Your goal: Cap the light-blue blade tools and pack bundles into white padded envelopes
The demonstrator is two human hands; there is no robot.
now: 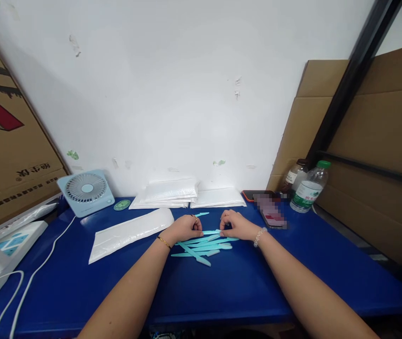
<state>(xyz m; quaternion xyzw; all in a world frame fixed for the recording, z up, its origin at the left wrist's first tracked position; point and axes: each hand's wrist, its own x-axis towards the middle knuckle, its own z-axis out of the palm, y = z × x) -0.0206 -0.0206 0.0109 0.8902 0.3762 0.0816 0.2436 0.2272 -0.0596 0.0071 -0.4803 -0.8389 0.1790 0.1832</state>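
A loose pile of turquoise eyebrow razors [201, 249] lies on the blue table, several of them crossing one another. Above the pile, one eyebrow razor [211, 232] spans the gap between my two hands. The fingertips of my left hand [186, 228] pinch its left end. At its right end, my right hand [238, 225] has thumb and fingers closed on it. Another eyebrow razor [202, 214] shows just behind my left hand. Beside that hand, a white padded envelope [130, 234] lies flat, its right end near my wrist.
White padded envelopes [167, 192] are stacked along the wall. A small blue fan [87, 190] and a power strip [17, 245] with white cables stand left. To the right are a phone [271, 212], a green-capped bottle [309, 188] and a brown-capped bottle [294, 174].
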